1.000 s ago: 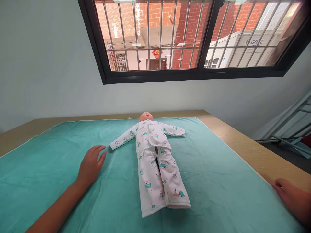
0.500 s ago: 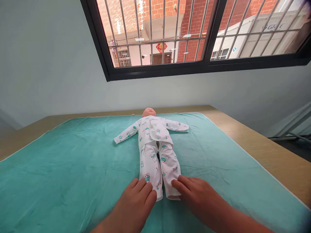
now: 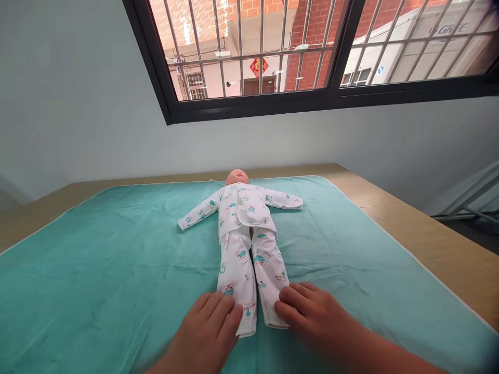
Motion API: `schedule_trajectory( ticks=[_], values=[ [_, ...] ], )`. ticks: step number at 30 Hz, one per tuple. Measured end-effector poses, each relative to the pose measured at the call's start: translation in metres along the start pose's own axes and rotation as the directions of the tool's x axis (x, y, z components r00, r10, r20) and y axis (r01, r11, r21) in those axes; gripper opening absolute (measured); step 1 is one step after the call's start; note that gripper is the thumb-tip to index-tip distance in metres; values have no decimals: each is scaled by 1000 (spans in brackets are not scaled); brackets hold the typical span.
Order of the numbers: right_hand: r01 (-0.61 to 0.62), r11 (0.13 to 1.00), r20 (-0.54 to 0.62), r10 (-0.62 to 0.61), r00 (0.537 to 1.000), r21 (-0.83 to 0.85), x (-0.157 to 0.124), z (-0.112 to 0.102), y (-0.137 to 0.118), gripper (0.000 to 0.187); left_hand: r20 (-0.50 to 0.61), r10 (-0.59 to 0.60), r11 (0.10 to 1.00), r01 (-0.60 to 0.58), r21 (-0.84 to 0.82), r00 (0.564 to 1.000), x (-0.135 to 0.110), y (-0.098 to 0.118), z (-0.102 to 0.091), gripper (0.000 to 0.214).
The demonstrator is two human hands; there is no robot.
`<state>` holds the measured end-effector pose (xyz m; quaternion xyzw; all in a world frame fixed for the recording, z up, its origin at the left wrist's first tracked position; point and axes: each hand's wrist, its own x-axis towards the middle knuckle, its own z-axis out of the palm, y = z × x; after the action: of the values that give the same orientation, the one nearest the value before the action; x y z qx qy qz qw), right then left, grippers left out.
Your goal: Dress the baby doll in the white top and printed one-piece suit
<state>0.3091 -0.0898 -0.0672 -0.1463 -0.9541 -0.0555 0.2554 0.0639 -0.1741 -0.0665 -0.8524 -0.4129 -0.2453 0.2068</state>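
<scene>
We find blanket [image 3: 97, 270] bare either side of doll [image 3: 244, 228] | wall [image 3: 78, 130] behind doll | left hand [image 3: 206, 332], right hand [image 3: 312, 314] crowd doll's feet

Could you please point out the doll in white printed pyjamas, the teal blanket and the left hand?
doll in white printed pyjamas [image 3: 241, 208]: head view, chest.
teal blanket [image 3: 97, 270]: head view, bare left part.
left hand [image 3: 208, 327]: head view, its back.

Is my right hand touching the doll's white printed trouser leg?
Touching. Head view: right hand fingertips lie on the trouser leg near its hem, no gap.
</scene>
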Motion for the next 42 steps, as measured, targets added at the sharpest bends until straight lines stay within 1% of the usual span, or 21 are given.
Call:
schedule_trajectory(
  ticks=[2,4,6,8,11,15,19,22,24,26,27,29,31,32,33,34,36,37,39,41,42],
  values=[
    [-39,999,31,39,999,7,5,0,-1,10,46,-34,999,36,-27,998,8,2,0,19],
    [-48,998,75,46,996,26,9,-1,-3,9,79,-31,998,35,-45,996,12,4,-2,19],
    [-9,1000,93,7,996,25,11,-2,-5,13,68,13,1000,-11,-19,998,11,5,-4,22],
    [48,999,72,-46,996,-20,10,0,-7,19,72,90,995,-94,43,993,6,5,-6,24],
    [112,988,33,-109,993,-110,7,7,-10,24,147,168,976,-185,113,975,-4,4,-8,23],
    [157,979,47,-152,987,-133,2,17,-11,24,188,187,975,-206,85,964,-10,0,-3,20],
    [180,982,81,-175,981,-58,-1,16,-6,22,235,132,991,-121,-59,963,-1,-3,-6,13],
    [241,970,119,-242,963,24,2,-3,-3,18,262,50,966,20,-257,964,17,-6,-23,13],
    [301,950,115,-309,944,77,9,-20,-3,16,216,-42,926,119,-358,976,32,-9,-34,12],
    [316,943,65,-324,944,105,23,-35,-2,14,132,-153,895,194,-401,979,48,-16,-37,11],
    [299,948,26,-303,953,108,33,-39,0,14,90,-207,889,226,-398,974,56,-22,-34,13],
    [216,970,-67,-210,975,109,55,-39,9,13,15,-301,892,287,-349,953,71,-35,-17,20],
    [63,992,-142,-47,989,110,77,-27,25,15,-41,-398,890,375,-258,917,81,-51,8,28],
    [-51,993,-153,67,986,107,87,-18,36,17,-55,-450,875,428,-229,891,84,-59,21,33],
    [-172,981,-161,186,969,92,93,-7,46,22,-59,-497,851,474,-225,866,86,-65,34,37],
    [-289,953,-174,300,938,88,98,3,57,28,-63,-543,822,514,-245,837,85,-71,45,41],
    [-434,892,-199,451,870,126,100,23,74,30,-61,-630,745,581,-327,774,81,-78,62,40],
    [-455,877,-202,480,854,156,98,31,80,28,-52,-668,703,606,-373,742,78,-79,67,37],
    [-432,876,-200,473,858,217,93,42,86,21,-13,-721,623,640,-449,693,71,-80,74,25],
    [-395,879,-205,452,868,266,89,47,88,20,23,-740,574,650,-498,672,66,-80,77,17],
    [-383,877,-213,450,867,290,87,48,89,20,18,-738,573,641,-511,675,65,-81,78,15]
  ],
)
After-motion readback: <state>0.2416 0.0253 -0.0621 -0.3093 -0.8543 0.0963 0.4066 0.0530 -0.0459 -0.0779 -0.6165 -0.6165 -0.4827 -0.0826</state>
